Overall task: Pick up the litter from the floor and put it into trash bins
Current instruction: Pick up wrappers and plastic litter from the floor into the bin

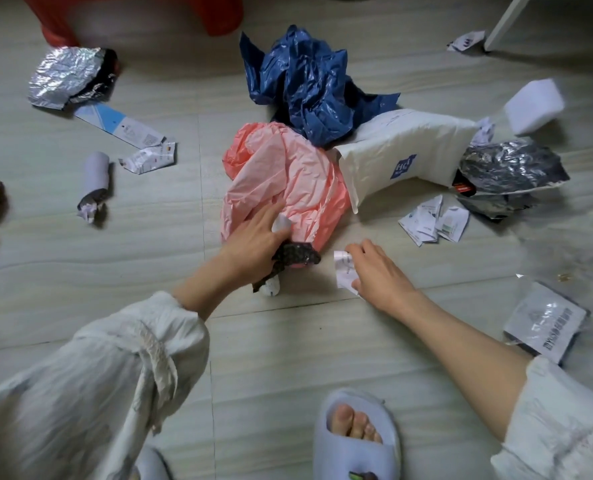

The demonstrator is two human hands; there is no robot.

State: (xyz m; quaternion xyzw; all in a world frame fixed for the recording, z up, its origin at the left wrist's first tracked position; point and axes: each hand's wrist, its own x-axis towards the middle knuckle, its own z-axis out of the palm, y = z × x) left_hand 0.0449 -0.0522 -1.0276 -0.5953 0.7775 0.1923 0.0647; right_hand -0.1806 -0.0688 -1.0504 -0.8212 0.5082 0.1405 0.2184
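Pink plastic bag (pixel 281 181) lies under the left hand (pixel 253 244), which grips dark crumpled litter (pixel 293 259), seemingly plastic; the right hand (pixel 374 271) pinches a paper scrap (pixel 344 270).

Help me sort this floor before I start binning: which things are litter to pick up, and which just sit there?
Litter: pink bag, blue bag, white mailer, foil wrapper, paper scraps, receipt in the right hand.

Not litter: red stool, slipper.

Pink bag (pixel 281 178); navy bag (pixel 308 84); white mailer (pixel 402 157), blue logo; silver foil (pixel 64 76); red stool (pixel 132 12).
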